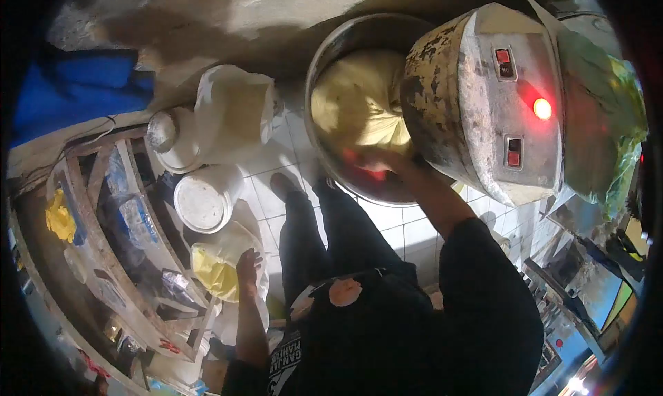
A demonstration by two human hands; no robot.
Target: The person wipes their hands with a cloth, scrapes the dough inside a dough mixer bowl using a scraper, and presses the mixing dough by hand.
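A large metal mixer bowl (312, 130) holds a broad mass of pale yellow dough (356, 95). My right hand (376, 161) reaches over the near part of the bowl, close to the dough's lower edge. Red light and shadow fall on it, and its fingers do not show clearly. The worn mixer head (442, 95) covers the bowl's right side. To the left, my left hand (248, 263) is held with its fingers apart and nothing in them. It is beside an open white sack (238, 240) with a yellow lining (213, 272).
The mixer's panel has switches (505, 63) and a glowing red lamp (542, 109). A lidded white bucket (204, 203) and a large white sack (235, 109) stand at the left. Beyond them is a wooden rack (114, 258). Green plastic (601, 120) hangs at the far right.
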